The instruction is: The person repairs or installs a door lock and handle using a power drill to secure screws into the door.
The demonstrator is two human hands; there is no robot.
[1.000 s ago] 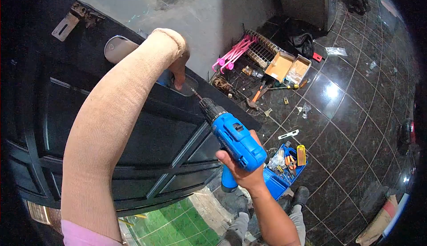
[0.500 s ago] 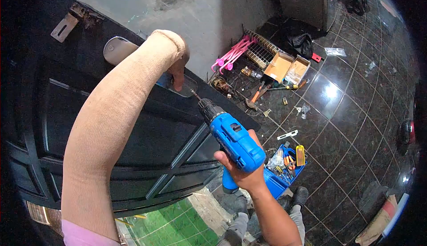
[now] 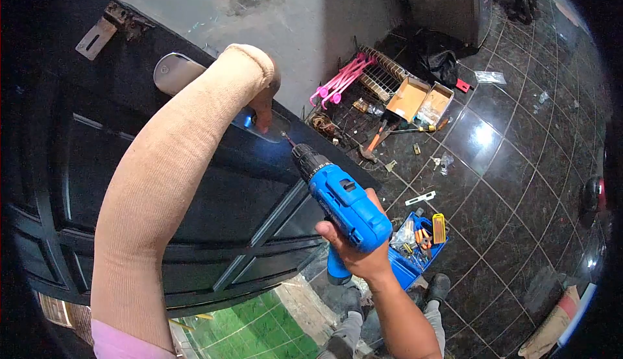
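A blue cordless drill [image 3: 350, 206] is held by its handle in my right hand [image 3: 357, 252], its bit pointing up and left at the end of a metal plate [image 3: 276, 129] on the dark panelled door [image 3: 195, 210]. My left hand [image 3: 265, 109] rests at the plate, partly hidden by its beige sleeve; a finger presses near the plate and what lies under the hand cannot be made out. The plate's rounded other end [image 3: 174, 73] shows beyond the sleeve. A slotted metal bracket [image 3: 97, 38] sits near the door's edge.
On the dark tiled floor [image 3: 513, 184] are a blue toolbox [image 3: 405, 271] with tools, open cardboard boxes [image 3: 409, 99], a hammer [image 3: 372, 145], pink hooked items [image 3: 341, 80], a wire rack [image 3: 383, 80] and a black bag [image 3: 438, 60]. A grey wall [image 3: 272, 15] stands behind the door.
A bluish-white light now shines on the door and plate beside my left hand. The drill has shifted very slightly right and down in view.
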